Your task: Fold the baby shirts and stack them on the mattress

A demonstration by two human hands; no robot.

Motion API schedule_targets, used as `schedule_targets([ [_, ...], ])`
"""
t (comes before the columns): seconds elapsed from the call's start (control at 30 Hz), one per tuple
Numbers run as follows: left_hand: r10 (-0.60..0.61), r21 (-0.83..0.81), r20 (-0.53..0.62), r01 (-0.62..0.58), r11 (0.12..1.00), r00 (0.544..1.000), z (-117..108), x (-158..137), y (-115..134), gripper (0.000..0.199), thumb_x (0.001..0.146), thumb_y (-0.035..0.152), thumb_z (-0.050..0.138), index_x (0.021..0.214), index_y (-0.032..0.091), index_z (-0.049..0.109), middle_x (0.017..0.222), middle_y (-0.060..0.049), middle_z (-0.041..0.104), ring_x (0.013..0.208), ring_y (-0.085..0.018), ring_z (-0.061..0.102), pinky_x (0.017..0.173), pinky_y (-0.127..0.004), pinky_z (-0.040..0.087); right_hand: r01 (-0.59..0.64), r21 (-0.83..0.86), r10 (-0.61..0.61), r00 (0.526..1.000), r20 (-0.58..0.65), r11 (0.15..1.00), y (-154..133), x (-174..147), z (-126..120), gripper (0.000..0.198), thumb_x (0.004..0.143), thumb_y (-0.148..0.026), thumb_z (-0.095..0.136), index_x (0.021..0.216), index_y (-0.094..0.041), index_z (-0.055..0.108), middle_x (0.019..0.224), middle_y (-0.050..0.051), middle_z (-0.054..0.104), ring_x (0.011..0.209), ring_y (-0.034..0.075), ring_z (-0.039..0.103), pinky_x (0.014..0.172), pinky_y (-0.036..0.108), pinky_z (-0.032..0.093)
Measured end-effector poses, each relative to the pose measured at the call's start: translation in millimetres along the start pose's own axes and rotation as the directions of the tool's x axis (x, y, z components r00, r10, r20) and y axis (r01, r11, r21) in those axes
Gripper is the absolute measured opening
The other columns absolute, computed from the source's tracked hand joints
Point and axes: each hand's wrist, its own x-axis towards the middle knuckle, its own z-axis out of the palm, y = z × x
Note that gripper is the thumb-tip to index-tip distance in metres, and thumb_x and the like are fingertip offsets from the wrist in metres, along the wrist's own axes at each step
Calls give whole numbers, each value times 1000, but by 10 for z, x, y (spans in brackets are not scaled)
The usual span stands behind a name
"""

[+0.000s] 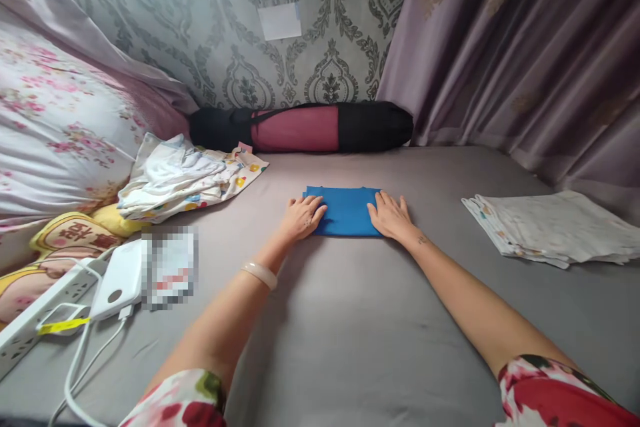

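A blue cloth (346,212), folded into a flat rectangle, lies on the grey bed sheet (345,320) in front of me. My left hand (303,216) rests on its left end, palm down with the fingers stretched over the fabric. On the opposite end lies my right hand (391,215), also flat, its fingers spread along the right edge. Both hands press on top of the cloth and grasp nothing. Whether the blue piece is a garment cannot be made out.
A stack of folded white cloths (560,227) sits at right, a rumpled pile of patterned cloths (185,170) at left. Nearer left are a power strip (30,320), a white power bank (119,280) and cables. A black and pink roll bag (300,128) lies along the wall.
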Motion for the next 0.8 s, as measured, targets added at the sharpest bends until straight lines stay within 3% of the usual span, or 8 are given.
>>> schedule_targets([
  [0.1,-77,27,45,76,997,996,-63,248,-5,40,99,35,30,130,25,54,128,-8,63,114,-26,58,97,-44,36,15,-65,-18,999,-49,998,-3,137,-104,53,101,-35,22,121,-7,63,128,19,60,123,28,51,116,51,15],
  [0.17,-137,31,97,134,990,986,-93,404,0,37,97,27,33,126,24,56,127,-8,63,115,-25,58,97,-43,37,24,-111,-30,998,-56,993,25,262,-163,46,100,-30,29,109,-8,68,117,18,64,115,29,56,112,48,23],
  [0.3,-232,60,176,225,973,957,-164,636,4,33,93,22,40,118,21,61,124,-11,64,117,-27,57,99,-43,36,62,-91,-61,998,9,994,177,556,-165,34,93,-26,42,114,-12,65,119,17,64,114,30,56,96,41,41],
  [0.37,-272,71,175,264,962,946,-196,739,-23,36,90,22,44,124,20,58,133,-14,58,124,-28,51,101,-44,36,114,-36,-112,993,46,993,279,715,-112,40,92,-26,45,127,-15,59,127,16,61,116,29,56,95,41,43],
  [0.5,-307,65,336,303,951,890,-225,954,-128,38,84,21,53,122,21,61,137,-12,56,127,-29,49,104,-49,35,182,-35,-174,972,158,983,412,955,-36,41,89,-28,45,123,-16,64,125,16,62,115,31,57,93,42,45],
  [0.63,-309,40,441,326,945,843,-251,1096,-194,36,80,22,59,115,21,65,128,-11,63,121,-29,54,108,-53,32,110,-29,-100,968,229,994,378,1025,-83,41,80,-26,51,118,-20,67,122,13,65,113,33,59,89,44,47],
  [0.8,-310,-2,473,353,936,825,-329,1066,-161,38,75,22,61,113,20,65,120,-11,67,119,-28,56,106,-48,37,16,-43,-8,980,198,999,262,1025,-143,35,73,-31,55,103,-20,69,115,17,65,107,36,60,81,45,48],
])
